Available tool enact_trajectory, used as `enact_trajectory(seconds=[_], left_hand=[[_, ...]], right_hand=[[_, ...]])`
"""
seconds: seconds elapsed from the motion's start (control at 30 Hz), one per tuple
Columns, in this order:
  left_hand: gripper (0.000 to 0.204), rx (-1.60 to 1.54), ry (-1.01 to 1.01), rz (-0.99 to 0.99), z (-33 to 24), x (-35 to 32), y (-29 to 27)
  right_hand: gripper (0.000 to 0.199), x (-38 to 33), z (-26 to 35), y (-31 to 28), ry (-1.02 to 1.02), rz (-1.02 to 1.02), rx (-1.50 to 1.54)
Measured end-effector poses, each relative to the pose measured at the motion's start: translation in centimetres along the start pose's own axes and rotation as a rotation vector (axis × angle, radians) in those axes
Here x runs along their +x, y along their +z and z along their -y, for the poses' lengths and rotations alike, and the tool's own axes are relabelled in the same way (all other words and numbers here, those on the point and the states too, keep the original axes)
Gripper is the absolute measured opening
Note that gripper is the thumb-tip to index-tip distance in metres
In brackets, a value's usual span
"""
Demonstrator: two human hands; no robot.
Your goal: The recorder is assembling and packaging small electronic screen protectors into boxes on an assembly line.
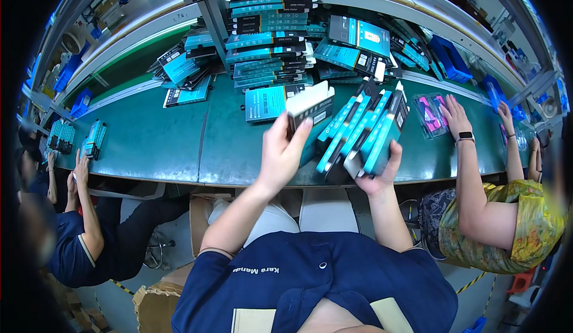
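Observation:
My left hand (283, 149) grips a small box (310, 109) whose white flap stands up at its top end. Close beside it, several flat turquoise-and-black boxes (361, 133) fan out on edge, and my right hand (382, 175) is closed round their lower right end. Both hands are above the near edge of the green table. Just behind my left hand lies a turquoise box (266, 104), face up. The lower part of the box in my left hand is partly hidden by my fingers.
Tall stacks of turquoise boxes (268, 52) rise at the back, with a looser pile (358, 43) to their right and another (182, 67) to the left. A co-worker's hand (456, 117) rests by pink items in clear packs (431, 115). Another co-worker's hand (82, 166) touches boxes at far left.

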State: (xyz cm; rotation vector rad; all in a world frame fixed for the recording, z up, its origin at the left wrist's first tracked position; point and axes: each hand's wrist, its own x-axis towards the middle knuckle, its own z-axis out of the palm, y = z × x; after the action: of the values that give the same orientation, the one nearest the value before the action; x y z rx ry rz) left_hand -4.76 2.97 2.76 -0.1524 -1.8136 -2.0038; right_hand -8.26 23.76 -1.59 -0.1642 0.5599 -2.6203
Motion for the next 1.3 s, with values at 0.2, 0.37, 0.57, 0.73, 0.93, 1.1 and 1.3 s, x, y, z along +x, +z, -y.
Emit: enact_trajectory(seconds=[0.2,0.37,0.57,0.73,0.93,1.1,1.3], left_hand=[[0.040,0.099,-0.539,0.342,1.8,5.9,0.8],[0.068,0.012,-0.575,0.421,2.5,4.5,4.1],[0.061,-0.067,-0.053,0.435,0.1,2.6,2.2],[0.074,0.206,0.246,0.496,1.7,4.4,0.5],[0.176,0.108,0.217,0.361,3.8,2.5,-0.6],[0.177,0.120,0.284,0.321,5.2,0.5,0.9],[0.171,-0.077,0.275,0.258,5.0,0.7,2.0]], right_hand=[[0.060,-0.4,3.1,2.0,0.012,-0.207,-0.138],[0.055,-1.0,4.3,0.1,-0.003,-0.165,-0.244],[0.102,-2.0,6.1,-0.5,-0.138,0.271,-0.333],[0.095,1.1,8.0,-2.8,-0.014,0.424,-0.677],[0.145,3.0,6.3,-0.5,0.042,0.403,-1.218],[0.140,2.9,4.5,1.4,-0.009,0.421,-1.006],[0.120,2.8,4.1,0.1,0.004,0.225,-0.954]])
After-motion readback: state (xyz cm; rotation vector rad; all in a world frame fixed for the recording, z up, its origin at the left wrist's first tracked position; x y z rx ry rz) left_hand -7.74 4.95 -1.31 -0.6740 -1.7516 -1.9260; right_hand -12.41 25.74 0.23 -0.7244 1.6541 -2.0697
